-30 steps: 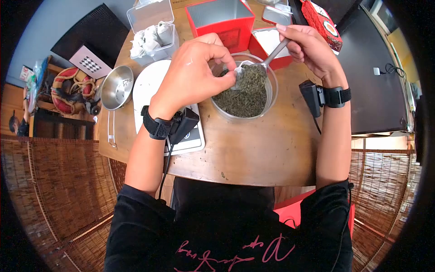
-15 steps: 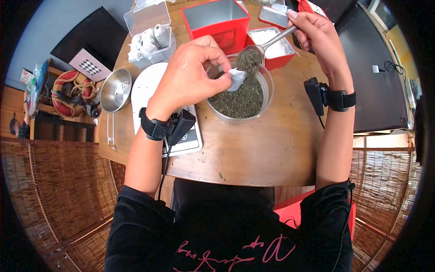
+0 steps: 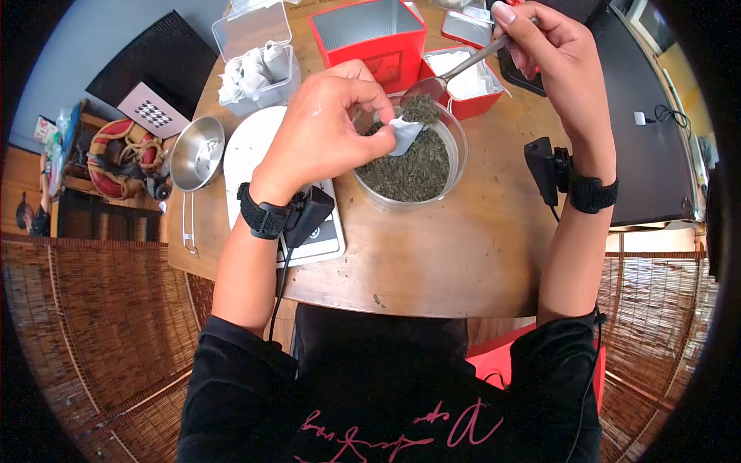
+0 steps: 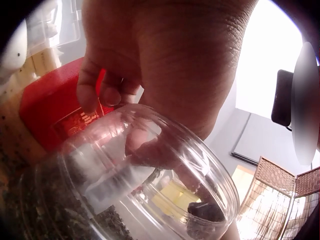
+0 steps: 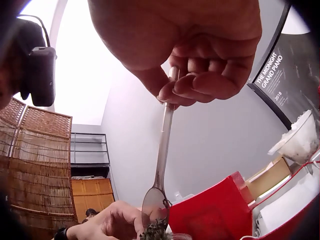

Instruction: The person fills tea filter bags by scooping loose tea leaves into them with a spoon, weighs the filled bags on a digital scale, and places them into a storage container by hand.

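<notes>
Between thumb and fingers my left hand (image 3: 328, 127) pinches a small white pouch (image 3: 404, 136) over a round clear tub (image 3: 461, 158) of dark dried leaves (image 3: 409, 174). My right hand (image 3: 567, 65) grips the end of a metal spoon's handle (image 3: 480, 56). The spoon is tilted down, its bowl (image 3: 426, 90) just above the pouch, with leaves at its tip against the pouch's mouth. In the right wrist view the spoon (image 5: 162, 150) hangs from the right hand (image 5: 200, 65). Through the tub's wall the left wrist view shows the pouch (image 4: 117, 185).
A clear box (image 3: 266, 89) of filled white pouches stands back left, beside an empty-looking red box (image 3: 369, 58). Another red box (image 3: 477, 106) holds white pouches or sheets. A metal pan (image 3: 198, 154) and a white scale (image 3: 324, 243) lie left of the tub.
The right hand has moved right and toward the back, tilting the spoon more steeply. The spoon's bowl, heaped with leaves before, now carries fewer. The left hand keeps its pinch on the pouch.
</notes>
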